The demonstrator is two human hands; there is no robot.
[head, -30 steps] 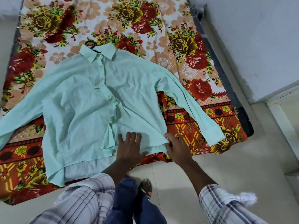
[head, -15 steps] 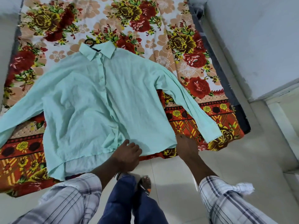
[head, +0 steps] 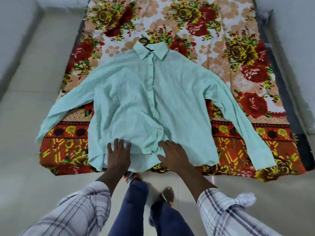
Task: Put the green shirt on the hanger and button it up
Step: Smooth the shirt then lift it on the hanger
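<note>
A green shirt (head: 136,103) lies face up and spread flat on a floral blanket (head: 238,48), its sleeves angled out to either side, as a person standing at the near edge leans over it. The dark hook of a hanger (head: 144,42) pokes out just above the collar (head: 151,51), which suggests the hanger is already seated inside the shoulders, though the rest of it is hidden under the cloth. Down the front, a line of pale buttons (head: 150,77) runs along a placket that looks closed from the collar most of the way down. The lowest stretch by the hem sits between the hands and puckers slightly, so whether the last button is fastened cannot be told. The left hand (head: 119,152) rests on the hem just left of the placket with fingers spread. The right hand (head: 172,153) lies flat on the hem just to the right of it. Neither has a grip on anything; both are wide and pressing on the fabric. On this showing the task appears nearly complete: hanger in, front largely buttoned, with what looks like a final smoothing of the hem, a check of the bottom button and perhaps lifting the shirt by the hook left to do.
</note>
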